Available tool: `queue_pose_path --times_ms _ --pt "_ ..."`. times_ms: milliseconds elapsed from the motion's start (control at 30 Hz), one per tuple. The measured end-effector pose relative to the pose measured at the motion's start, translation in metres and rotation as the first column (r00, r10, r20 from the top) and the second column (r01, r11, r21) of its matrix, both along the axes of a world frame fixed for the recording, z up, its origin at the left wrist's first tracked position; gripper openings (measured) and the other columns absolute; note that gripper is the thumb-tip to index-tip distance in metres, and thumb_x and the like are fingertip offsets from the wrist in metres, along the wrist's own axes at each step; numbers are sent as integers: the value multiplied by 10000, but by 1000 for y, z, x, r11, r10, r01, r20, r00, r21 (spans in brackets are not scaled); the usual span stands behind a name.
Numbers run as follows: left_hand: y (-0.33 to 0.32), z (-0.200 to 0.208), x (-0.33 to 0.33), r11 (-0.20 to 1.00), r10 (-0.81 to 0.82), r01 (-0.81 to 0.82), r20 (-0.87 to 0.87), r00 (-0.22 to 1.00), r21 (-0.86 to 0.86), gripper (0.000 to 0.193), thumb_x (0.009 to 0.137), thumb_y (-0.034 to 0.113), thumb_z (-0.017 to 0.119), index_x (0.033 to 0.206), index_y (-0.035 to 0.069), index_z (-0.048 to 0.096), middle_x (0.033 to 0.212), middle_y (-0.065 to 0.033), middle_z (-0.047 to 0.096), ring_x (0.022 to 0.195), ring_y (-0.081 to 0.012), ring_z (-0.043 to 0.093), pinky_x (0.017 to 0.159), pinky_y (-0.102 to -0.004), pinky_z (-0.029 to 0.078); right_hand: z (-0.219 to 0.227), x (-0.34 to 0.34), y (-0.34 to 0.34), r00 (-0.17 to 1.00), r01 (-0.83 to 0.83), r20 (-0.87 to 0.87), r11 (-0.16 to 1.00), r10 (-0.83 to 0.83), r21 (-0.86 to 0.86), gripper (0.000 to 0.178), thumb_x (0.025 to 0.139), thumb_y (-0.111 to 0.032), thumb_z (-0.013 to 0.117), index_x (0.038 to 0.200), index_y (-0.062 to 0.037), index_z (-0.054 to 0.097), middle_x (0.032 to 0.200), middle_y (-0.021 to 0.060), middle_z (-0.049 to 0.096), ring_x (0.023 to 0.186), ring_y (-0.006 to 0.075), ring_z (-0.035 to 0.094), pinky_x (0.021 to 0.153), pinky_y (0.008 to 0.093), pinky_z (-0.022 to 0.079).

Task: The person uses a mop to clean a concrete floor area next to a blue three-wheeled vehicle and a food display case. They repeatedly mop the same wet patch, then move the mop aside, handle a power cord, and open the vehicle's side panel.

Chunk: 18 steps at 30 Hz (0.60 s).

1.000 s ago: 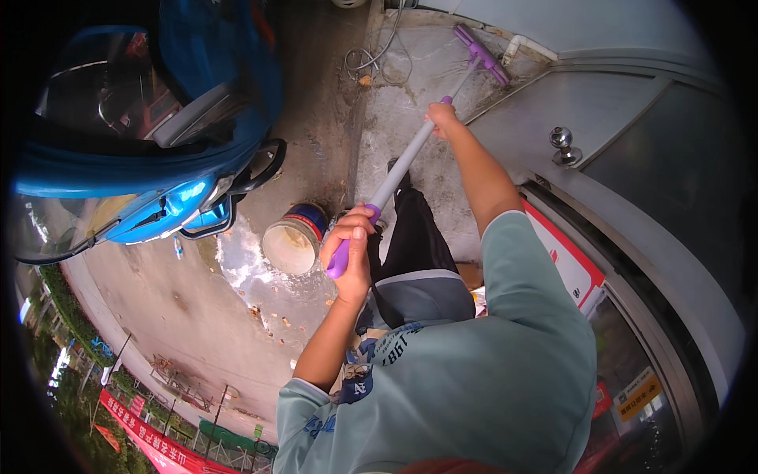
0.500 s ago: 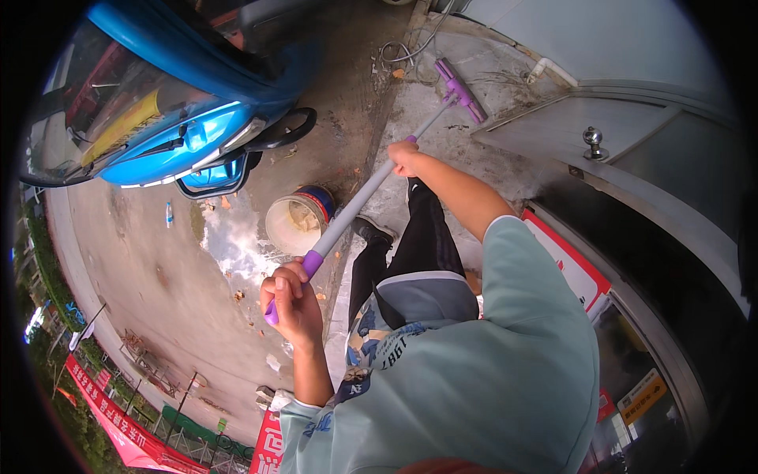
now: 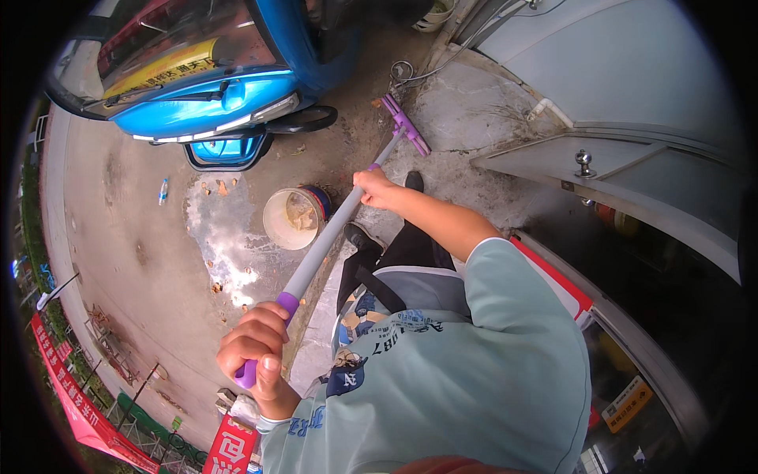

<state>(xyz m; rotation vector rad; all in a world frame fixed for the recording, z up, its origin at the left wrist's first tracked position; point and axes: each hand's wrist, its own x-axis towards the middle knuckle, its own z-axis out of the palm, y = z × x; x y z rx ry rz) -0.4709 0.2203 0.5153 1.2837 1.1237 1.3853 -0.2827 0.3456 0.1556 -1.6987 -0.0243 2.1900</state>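
A long-handled squeegee (image 3: 317, 251) slants from lower left to upper centre, with a grey pole, purple grips and a purple crossbar head (image 3: 406, 126). My left hand (image 3: 257, 344) is wrapped round the purple grip at its near end. Farther up, my right hand (image 3: 374, 189) is closed around the pole by the upper purple collar. The head is over the concrete beside the doorway; whether it touches the ground I cannot tell. Left of the pole stands a white bucket (image 3: 276, 223) with something pale inside.
A blue vehicle (image 3: 237, 110) is parked at upper left. A puddle (image 3: 213, 229) and a small bottle (image 3: 163, 191) lie on the ground. To the right is a grey door (image 3: 537, 163) with a round knob (image 3: 584, 162). A hose (image 3: 404, 73) curls near the wall.
The squeegee's head has shifted left and its crossbar has turned. Both hands have moved left, the left one also nearer to me. My view has shifted too, showing more of the door.
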Motion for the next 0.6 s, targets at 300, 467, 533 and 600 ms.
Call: queue_pose_path --times_ms 300,467,533,600 --pt "47 -47 103 972 -218 223 74 973 -71 215 856 161 759 768 42 603 830 -131 693 936 -319 675 1035 -560 423 -29 178 62 978 -25 209 998 13 56 125 819 -64 579 748 -79 477 662 34 457 489 119 382 383 297 191" --pt "75 -159 173 953 -151 157 40 988 -260 103 874 79 716 889 24 630 1096 -172 684 1245 -370 565 1120 -543 344 -100 261 130 901 -175 403 985 161 -2 132 845 -108 592 864 -68 468 669 23 424 509 105 384 389 285 208" --pt "91 -207 206 926 110 -16 227 968 -378 75 901 58 680 910 23 614 1091 -157 672 1237 -353 559 1121 -529 343 -123 263 143 895 -181 416 984 163 3 250 853 -117 596 1007 -55 409 707 32 437 528 102 396 389 279 232" --pt "95 -233 212 900 278 -109 362 890 -422 54 928 43 644 911 25 595 1054 -137 655 1202 -330 561 1118 -515 342 -137 254 148 909 -142 394 990 137 -17 437 859 -123 603 1164 -43 300 755 46 457 550 100 410 390 272 259"
